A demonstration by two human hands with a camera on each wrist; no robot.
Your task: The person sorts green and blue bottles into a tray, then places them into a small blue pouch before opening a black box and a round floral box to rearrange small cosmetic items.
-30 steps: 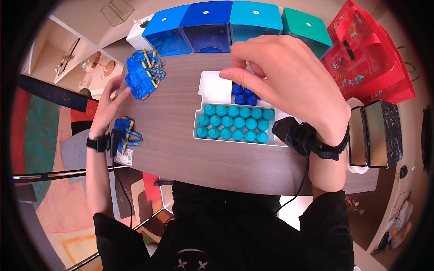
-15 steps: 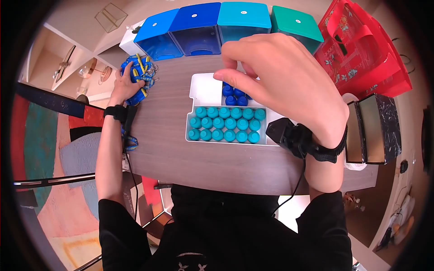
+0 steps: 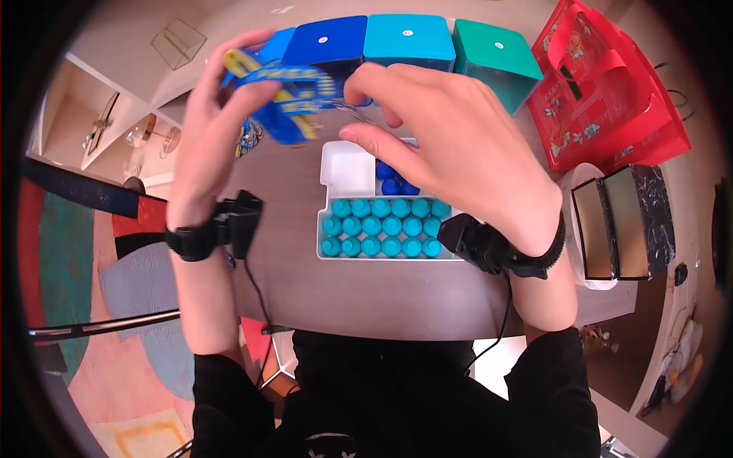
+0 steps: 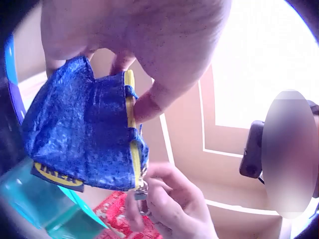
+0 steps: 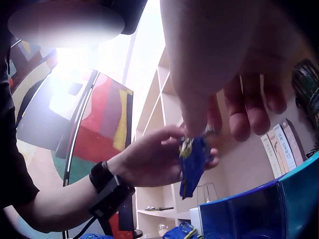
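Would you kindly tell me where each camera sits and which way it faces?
Head: worn there, facing forward and down over the white tray; left hand, right hand and torso show.
Left wrist: worn there, facing the blue pouch that the left hand holds; both hands show.
Right wrist: worn there, facing across to the pouch; both hands and the left forearm show.
Shared by both wrist views: the pouch and both hands.
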